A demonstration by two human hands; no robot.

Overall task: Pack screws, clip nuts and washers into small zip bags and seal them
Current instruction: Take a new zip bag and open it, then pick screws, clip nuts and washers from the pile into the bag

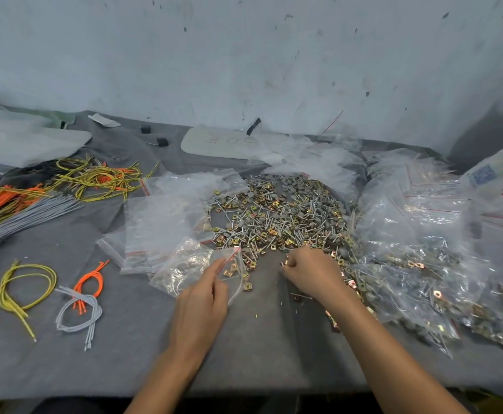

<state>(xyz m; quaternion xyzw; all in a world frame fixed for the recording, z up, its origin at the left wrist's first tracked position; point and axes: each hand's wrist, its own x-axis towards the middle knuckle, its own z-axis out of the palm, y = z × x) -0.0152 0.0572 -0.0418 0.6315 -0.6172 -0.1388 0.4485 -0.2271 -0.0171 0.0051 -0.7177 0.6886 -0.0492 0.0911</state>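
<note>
Hands pinched: left hand on a crinkly clear zip bag (red-striped), right hand on a brassy clip nut

Bare cloth at the front edge is passable, hemmed by hardware pile, filled bags and cords

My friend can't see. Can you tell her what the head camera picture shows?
A person's left hand holds a small zip bag open on a grey table while the right hand pinches a metal part at the edge of a big pile of screws, clip nuts and washers. Empty bags lie left, filled bags right.
</note>
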